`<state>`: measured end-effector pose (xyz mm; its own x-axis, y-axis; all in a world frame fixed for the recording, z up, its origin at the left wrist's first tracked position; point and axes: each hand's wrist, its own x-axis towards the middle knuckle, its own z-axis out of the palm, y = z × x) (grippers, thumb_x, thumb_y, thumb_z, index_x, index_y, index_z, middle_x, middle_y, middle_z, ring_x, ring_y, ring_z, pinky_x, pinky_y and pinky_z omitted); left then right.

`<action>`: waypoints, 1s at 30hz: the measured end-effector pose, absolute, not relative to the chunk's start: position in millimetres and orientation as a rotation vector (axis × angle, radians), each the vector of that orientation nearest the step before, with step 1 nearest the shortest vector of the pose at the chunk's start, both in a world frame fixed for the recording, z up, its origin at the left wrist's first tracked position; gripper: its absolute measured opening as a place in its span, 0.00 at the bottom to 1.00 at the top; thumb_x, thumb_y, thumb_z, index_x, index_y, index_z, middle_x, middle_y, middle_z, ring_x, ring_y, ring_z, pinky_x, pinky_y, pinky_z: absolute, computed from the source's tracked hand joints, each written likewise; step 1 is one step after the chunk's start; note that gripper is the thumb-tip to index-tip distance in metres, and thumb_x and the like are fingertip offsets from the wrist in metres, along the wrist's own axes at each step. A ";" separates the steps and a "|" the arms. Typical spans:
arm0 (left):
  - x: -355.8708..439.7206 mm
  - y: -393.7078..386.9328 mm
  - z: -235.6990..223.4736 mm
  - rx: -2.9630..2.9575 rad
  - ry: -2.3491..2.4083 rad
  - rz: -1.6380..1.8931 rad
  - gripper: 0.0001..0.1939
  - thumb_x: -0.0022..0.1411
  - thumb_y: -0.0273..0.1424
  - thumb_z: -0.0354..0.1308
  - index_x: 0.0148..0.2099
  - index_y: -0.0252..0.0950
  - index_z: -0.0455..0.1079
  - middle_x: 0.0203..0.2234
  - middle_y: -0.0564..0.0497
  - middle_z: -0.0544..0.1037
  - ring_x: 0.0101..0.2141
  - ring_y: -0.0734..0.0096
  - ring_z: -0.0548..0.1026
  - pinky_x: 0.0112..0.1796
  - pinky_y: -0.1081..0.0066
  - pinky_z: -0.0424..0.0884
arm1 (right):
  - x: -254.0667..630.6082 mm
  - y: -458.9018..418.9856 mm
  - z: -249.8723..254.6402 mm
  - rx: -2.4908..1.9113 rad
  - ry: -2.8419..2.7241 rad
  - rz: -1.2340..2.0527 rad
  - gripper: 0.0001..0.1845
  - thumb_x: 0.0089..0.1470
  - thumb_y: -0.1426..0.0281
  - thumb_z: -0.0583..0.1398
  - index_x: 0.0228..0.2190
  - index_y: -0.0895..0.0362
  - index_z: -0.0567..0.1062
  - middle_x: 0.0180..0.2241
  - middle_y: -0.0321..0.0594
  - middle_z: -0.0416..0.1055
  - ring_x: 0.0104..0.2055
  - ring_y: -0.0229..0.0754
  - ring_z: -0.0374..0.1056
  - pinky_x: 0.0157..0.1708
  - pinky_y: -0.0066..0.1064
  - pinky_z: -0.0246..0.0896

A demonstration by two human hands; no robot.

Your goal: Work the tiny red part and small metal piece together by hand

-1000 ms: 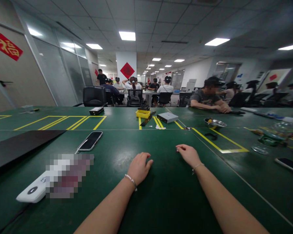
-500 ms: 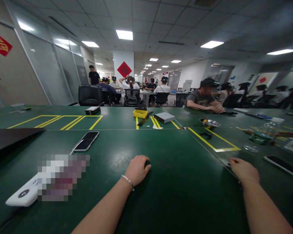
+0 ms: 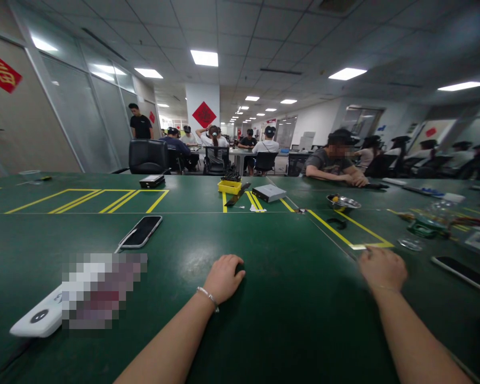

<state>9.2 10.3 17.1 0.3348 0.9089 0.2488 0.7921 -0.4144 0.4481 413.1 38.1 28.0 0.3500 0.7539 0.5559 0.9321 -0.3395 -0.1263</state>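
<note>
Reaching out with right hand [image 3: 384,269] over green table [image 3: 280,330], fingertips at near corner of yellow tape outline [image 3: 330,229]. Judged as mid-reach or setting something down; unable to tell which. By judgement, calling for a low, light touch and a steady wrist. Cannot tell right fingers pinched or parted, or holding anything: blurred, seen from behind. Resting left hand [image 3: 223,280] low at tabletop, thumb slightly apart from forefinger, nothing seen between.

Placing nearby things: black curved piece [image 3: 337,220] inside the outline, ahead and left of right hand; clear round dish [image 3: 410,244] just beyond, to the right; dark phone [image 3: 462,273] farther right.

Against half a second ago: noting right hand farther left and forward, nearer the tape corner; left hand almost unmoved. Against a second ago: hands wider apart; no sight now of small reddish thing then pinched in right fingertips.
</note>
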 end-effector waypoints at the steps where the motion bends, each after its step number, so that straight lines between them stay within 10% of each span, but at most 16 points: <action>1: 9.4 10.2 17.4 2.347 1.543 0.676 0.12 0.54 0.35 0.48 0.41 0.39 0.62 0.39 0.50 0.69 0.42 0.66 0.63 0.43 0.67 0.58 | 393.8 42.7 31.9 -2.104 -1.612 -0.560 0.20 0.47 0.69 0.46 0.36 0.66 0.71 0.38 0.54 0.66 0.43 0.50 0.59 0.42 0.43 0.52; 13: 11.3 4.7 19.7 2.481 1.408 0.608 0.18 0.52 0.35 0.50 0.47 0.42 0.59 0.46 0.50 0.64 0.47 0.63 0.59 0.46 0.62 0.53 | 193.4 15.3 19.3 -1.252 -2.629 0.039 0.23 0.51 0.60 0.46 0.48 0.52 0.61 0.51 0.41 0.57 0.53 0.44 0.50 0.49 0.40 0.46; 22: 8.4 7.4 18.9 2.460 1.384 0.615 0.15 0.53 0.36 0.49 0.45 0.44 0.63 0.46 0.52 0.65 0.47 0.65 0.60 0.46 0.63 0.54 | 337.7 48.3 36.6 -2.175 -1.849 -0.470 0.20 0.47 0.72 0.46 0.41 0.58 0.68 0.41 0.52 0.64 0.45 0.53 0.57 0.39 0.45 0.52; 30: 8.7 7.6 19.7 2.438 1.389 0.594 0.15 0.53 0.36 0.49 0.45 0.43 0.63 0.47 0.52 0.64 0.48 0.65 0.59 0.47 0.62 0.54 | 448.2 38.3 14.7 -2.683 -1.166 0.011 0.20 0.43 0.70 0.48 0.39 0.62 0.70 0.41 0.66 0.60 0.42 0.63 0.59 0.23 0.42 0.53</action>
<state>8.7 7.6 19.7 0.4554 0.8640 0.2150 0.7520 -0.5025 0.4265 448.2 38.3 14.7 0.6860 0.7234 0.0789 0.7218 -0.6628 -0.1993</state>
